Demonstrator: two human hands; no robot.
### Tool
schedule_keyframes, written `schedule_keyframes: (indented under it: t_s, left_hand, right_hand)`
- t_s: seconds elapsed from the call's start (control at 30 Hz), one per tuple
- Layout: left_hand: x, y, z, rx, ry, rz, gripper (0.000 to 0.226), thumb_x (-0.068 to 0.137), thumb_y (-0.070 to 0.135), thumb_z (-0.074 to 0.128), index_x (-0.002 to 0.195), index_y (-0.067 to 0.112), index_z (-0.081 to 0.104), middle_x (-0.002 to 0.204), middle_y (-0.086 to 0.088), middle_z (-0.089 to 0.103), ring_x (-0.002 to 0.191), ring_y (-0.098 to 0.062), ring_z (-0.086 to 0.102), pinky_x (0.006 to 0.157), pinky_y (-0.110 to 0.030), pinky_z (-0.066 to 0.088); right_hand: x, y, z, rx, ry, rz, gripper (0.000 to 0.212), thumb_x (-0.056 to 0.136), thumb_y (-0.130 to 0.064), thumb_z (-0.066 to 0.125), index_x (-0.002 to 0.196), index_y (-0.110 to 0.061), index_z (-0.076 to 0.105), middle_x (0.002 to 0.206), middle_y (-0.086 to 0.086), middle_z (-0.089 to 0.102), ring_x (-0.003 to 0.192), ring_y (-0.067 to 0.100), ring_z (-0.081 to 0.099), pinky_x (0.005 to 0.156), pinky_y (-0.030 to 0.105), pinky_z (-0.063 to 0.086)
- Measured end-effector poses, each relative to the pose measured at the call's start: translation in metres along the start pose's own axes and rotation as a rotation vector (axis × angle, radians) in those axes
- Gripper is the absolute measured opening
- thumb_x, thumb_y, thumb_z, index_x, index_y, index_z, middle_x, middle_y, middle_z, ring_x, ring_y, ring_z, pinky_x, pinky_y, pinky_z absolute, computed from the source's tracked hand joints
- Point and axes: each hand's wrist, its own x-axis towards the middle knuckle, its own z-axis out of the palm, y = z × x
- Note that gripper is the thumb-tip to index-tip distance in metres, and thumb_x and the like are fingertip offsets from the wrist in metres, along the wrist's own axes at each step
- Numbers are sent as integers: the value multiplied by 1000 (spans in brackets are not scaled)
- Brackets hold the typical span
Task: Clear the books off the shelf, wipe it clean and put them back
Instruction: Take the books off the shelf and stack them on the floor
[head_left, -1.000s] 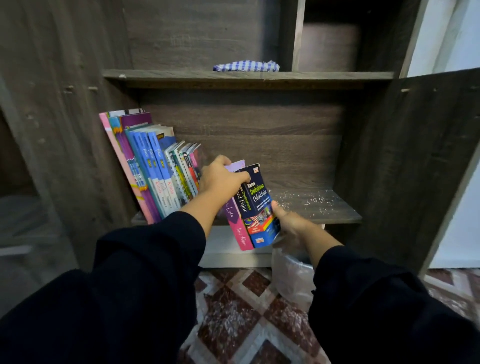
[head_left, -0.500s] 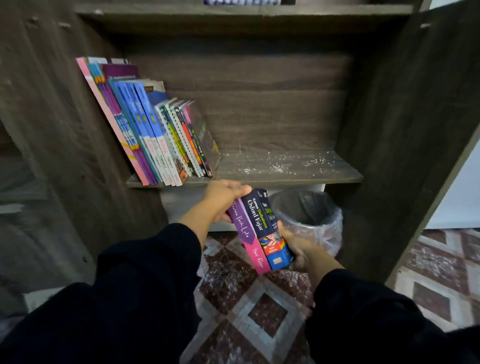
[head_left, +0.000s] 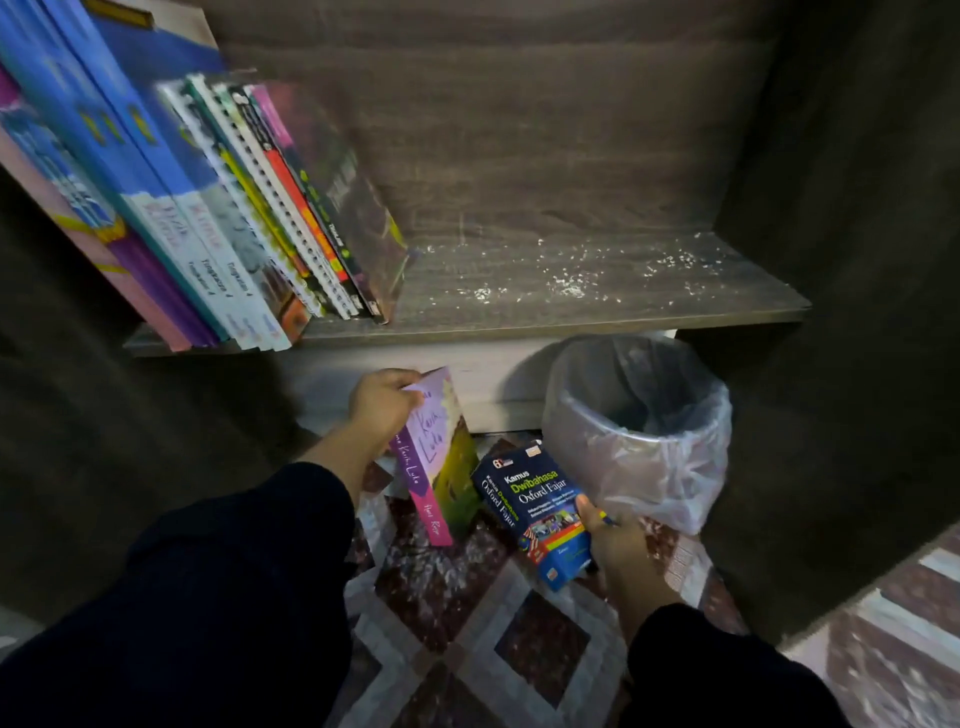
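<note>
Below the shelf (head_left: 597, 306), the left hand (head_left: 382, 402) pinches the top corner of a pink-spined book (head_left: 434, 457), held upright and tilted over the patterned floor (head_left: 467, 613). The right hand (head_left: 621, 543) grips the lower end of a blue dictionary (head_left: 535, 506) (cover facing up), just beside a lined waste bin (head_left: 639, 431). A leaning row of books (head_left: 208, 208) occupies the shelf's left end; white specks (head_left: 571, 270) litter its bare right part.
</note>
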Motion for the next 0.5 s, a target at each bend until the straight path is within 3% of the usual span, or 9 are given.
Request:
schedule_keyframes:
  t_s: [0.07, 0.13, 0.23, 0.33, 0.37, 0.43, 0.5]
  left_hand:
    - [15, -9, 6, -21, 11, 15, 34, 89, -4, 57, 121, 3, 63, 109, -16, 65, 89, -27, 62, 83, -37, 54]
    - [27, -15, 12, -50, 41, 48, 29, 90, -5, 55, 117, -1, 64, 104, -12, 63, 89, -22, 57, 71, -24, 50]
    - [40, -16, 22, -74, 109, 125, 20, 92, -4, 52, 105, 1, 67, 89, -5, 61, 88, -17, 54, 61, -9, 45]
    - [51, -20, 28, -100, 144, 148, 18, 93, 7, 56, 105, 1, 68, 95, -3, 63, 91, -18, 58, 80, -24, 49]
    - [53, -20, 29, -122, 155, 146, 17, 93, 8, 57, 105, 2, 68, 96, -4, 63, 91, -18, 58, 82, -28, 48]
    - [55, -21, 31, -158, 165, 128, 13, 94, 8, 57, 100, 7, 67, 96, -6, 63, 90, -19, 57, 83, -29, 48]
    - [55, -23, 36, -208, 145, 87, 10, 94, 7, 56, 96, 11, 65, 98, -7, 63, 91, -20, 58, 87, -32, 49]
  right_hand:
    - [14, 10, 4, -9, 2, 23, 31, 81, -34, 72, 84, -5, 65, 89, 16, 71, 69, 28, 66, 63, 37, 60]
    - [25, 18, 8, -127, -38, 75, 33, 77, -51, 67, 73, -18, 61, 79, 5, 68, 75, 27, 65, 80, 46, 58]
    - [46, 31, 14, -138, -63, 81, 35, 76, -52, 66, 72, -19, 58, 79, 6, 66, 77, 28, 65, 82, 47, 56]
    - [133, 91, 7, -166, -17, 29, 62, 51, -65, 73, 82, -12, 64, 88, 16, 72, 80, 37, 70, 79, 56, 55]
    - [152, 108, 6, -189, -60, 35, 62, 52, -65, 71, 84, -13, 65, 90, 16, 72, 83, 38, 69, 80, 56, 55]
    - [125, 95, 9, -196, -81, 27, 47, 68, -54, 67, 92, -13, 68, 102, 15, 71, 96, 38, 67, 89, 54, 53]
    - [64, 46, 20, -210, -24, -30, 45, 87, -44, 58, 102, -3, 68, 108, 17, 67, 99, 33, 63, 92, 44, 50]
